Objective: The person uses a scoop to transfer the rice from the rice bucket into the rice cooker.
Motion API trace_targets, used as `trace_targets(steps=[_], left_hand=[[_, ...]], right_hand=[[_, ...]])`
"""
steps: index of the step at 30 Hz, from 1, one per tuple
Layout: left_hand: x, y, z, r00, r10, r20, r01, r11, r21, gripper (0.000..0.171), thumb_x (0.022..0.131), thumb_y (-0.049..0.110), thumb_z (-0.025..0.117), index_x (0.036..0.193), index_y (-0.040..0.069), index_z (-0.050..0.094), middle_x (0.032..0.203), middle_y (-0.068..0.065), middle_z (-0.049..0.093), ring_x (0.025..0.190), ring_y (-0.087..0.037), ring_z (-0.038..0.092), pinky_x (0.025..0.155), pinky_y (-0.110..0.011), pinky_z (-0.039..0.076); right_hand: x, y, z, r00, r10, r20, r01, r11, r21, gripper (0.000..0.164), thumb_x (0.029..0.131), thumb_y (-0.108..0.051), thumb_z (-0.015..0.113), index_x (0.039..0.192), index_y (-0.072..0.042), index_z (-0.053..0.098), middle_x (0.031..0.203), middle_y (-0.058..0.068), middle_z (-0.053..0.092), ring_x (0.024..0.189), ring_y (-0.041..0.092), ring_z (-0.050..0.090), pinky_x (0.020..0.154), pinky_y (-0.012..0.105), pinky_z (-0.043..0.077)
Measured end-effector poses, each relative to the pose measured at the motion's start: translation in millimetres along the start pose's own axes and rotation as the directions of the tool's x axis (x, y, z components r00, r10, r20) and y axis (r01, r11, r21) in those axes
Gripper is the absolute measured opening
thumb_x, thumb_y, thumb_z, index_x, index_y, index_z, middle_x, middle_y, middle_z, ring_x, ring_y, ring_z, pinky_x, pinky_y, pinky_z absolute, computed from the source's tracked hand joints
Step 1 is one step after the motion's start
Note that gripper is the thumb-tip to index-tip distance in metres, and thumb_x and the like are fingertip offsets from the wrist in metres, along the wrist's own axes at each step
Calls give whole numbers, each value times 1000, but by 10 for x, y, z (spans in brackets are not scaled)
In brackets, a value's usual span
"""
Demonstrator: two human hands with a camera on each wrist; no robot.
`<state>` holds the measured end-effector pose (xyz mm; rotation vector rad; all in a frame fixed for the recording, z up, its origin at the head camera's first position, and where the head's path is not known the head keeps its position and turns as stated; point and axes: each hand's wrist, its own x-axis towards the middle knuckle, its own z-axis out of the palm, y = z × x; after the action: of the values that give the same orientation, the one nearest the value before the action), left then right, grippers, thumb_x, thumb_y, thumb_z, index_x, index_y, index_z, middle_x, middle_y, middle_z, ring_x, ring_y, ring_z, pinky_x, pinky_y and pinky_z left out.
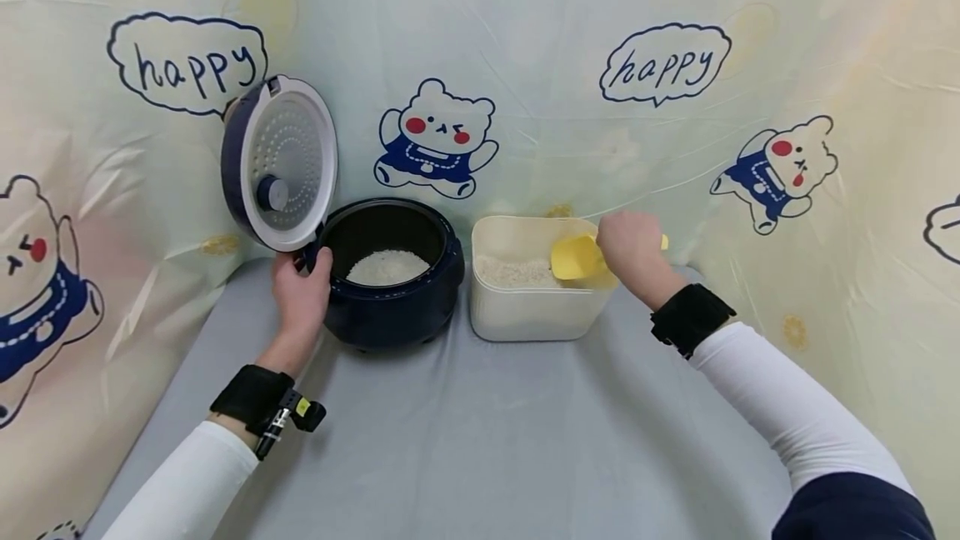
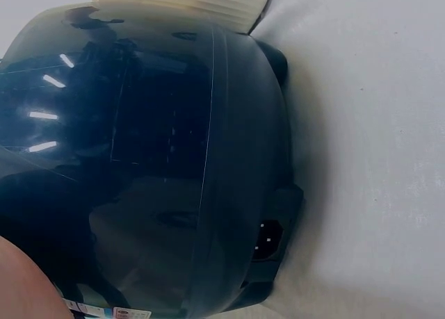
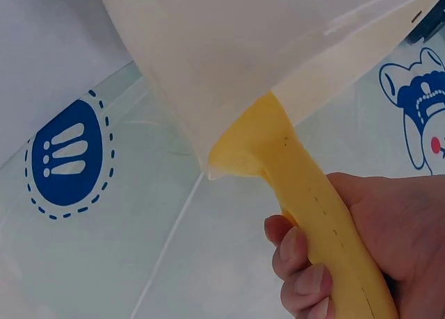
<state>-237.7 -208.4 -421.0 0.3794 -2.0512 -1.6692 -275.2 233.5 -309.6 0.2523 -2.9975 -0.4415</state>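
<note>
Scooping rice seems to be the work in hand, and it looks partly done. A mound of rice [image 1: 387,267] already lies in the bottom of the dark blue cooker [image 1: 393,315], which stands on the tabletop [image 1: 465,440] left of centre. Just to its right is a cream container [image 1: 532,315], holding a bed of rice [image 1: 510,272], so there is more to draw on; how much is meant to go across cannot be told. The lid [image 1: 292,157] stands raised at the cooker's left side, so shutting it appears to be left for later.

The right hand [image 1: 633,248] is at the container's right end, its fingers curled firmly round the handle of a yellow scoop [image 1: 576,258]. The scoop's bowl is tilted inside the container, near the far right; whether it carries any grains is hard to see.

The left hand [image 1: 300,298] is at the lid's lower edge, beside the cooker's left rim, with the thumb raised to the right of the lid. Its fingers are partly hidden there, so I cannot tell how tightly they close. The two hands are well apart, with cooker and container between them.
</note>
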Motion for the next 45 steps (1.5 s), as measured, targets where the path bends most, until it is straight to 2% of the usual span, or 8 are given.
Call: trace_targets(steps=[6,12,21,30,38,45], left_hand=[[15,8,-5,1000,-11,6,11,1000,1,58,104,39,60,154,14,45,154,-8,47,138,-24,45,115,-42,38],[-20,19,-27,1000,-5,15,5,1000,-5,59,104,38,60,154,11,45,154,-12,46,139,-28,44,116,-44,36],[-23,12,-9,1000,22,3,-22,1000,1,57,104,34,60,152,7,48,152,-15,49,138,-31,46,115,-46,38],[-43,19,-19,1000,-6,21,6,1000,2,60,104,39,59,155,10,45,157,-11,44,141,-30,43,116,-47,37],[-38,-1,-5,1000,2,4,-2,1000,14,59,104,38,59,153,9,47,155,-12,46,141,-30,45,115,-46,38],[-30,-10,-7,1000,1,2,-1,1000,21,59,104,38,59,153,8,47,155,-12,46,141,-30,45,115,-46,39]], right_hand=[[24,-81,59,1000,-24,-9,23,996,-82,31,97,-6,65,68,-8,56,61,3,39,59,20,43,53,33,44],[55,-91,176,1000,-29,-3,29,997,-70,34,98,-2,62,65,-8,53,61,2,34,58,19,41,51,30,40],[124,-40,319,995,26,101,-36,994,99,32,104,-15,58,73,-7,60,64,3,43,61,20,48,50,28,39],[235,-130,377,975,68,211,-122,959,256,29,102,-15,54,76,-6,62,65,3,41,57,18,47,47,24,34],[276,-165,450,976,69,206,-135,936,325,33,101,-19,53,70,-9,54,64,2,40,55,17,45,46,26,31],[322,-208,529,971,15,237,-111,910,399,37,104,-24,51,70,-9,57,65,4,54,57,20,52,47,28,36]])
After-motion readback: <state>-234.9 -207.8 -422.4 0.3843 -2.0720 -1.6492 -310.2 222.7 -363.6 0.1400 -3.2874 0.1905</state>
